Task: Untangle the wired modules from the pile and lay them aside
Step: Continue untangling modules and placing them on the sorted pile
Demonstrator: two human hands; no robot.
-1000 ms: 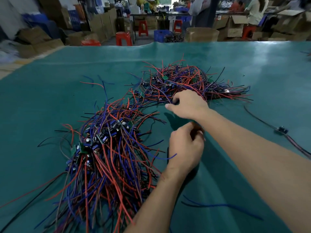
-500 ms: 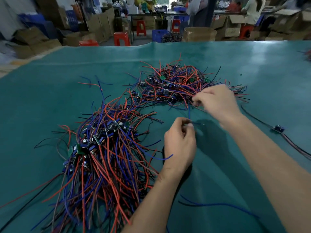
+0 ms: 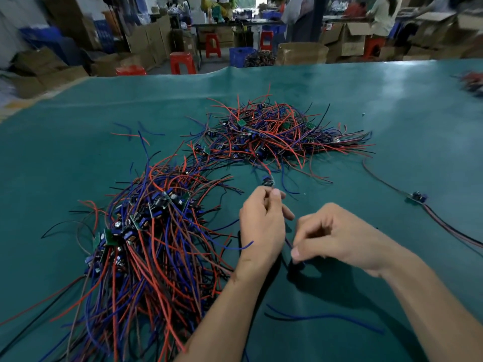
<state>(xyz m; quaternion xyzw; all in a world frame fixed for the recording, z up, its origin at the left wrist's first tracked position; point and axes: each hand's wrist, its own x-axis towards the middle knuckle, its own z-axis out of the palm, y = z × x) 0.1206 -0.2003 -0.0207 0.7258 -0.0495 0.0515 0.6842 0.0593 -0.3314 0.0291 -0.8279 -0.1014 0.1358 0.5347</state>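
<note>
A: From the head camera, what sits on the desk (image 3: 392, 105)?

B: A teal sheet covers it. Two tangles of red, blue and black wires with small circuit boards lie on it: the near pile (image 3: 146, 239) at the left, and the far pile (image 3: 271, 131) further back, a little right of centre. Strands run between the two.

A: And the hands?

B: The left hand (image 3: 261, 226) is curled, its grip narrow, thumb and fingertips pinching a thin wire. That wire leads up to a small blue module (image 3: 268, 181) lying just beyond the fingertips, at the near edge of the far pile. The right hand (image 3: 337, 239) is just beside the left, fingers curled, thumb and forefinger pinching a dark wire low over the desk. Whether it is the same strand, I cannot tell.

A: Anything laid apart?

B: One single module (image 3: 417, 197) with long wires lies alone at the right, well clear of both piles. A loose blue wire (image 3: 326, 316) lies near the forearms.

A: Any containers?

B: Past the desk's far edge, a blue crate (image 3: 240, 56) with a dark bundle of wires (image 3: 260, 58) just beside it; whether the bundle is inside, I cannot tell. Open cardboard boxes (image 3: 347, 40) stand nearby, contents not visible, among red stools (image 3: 183, 62).
</note>
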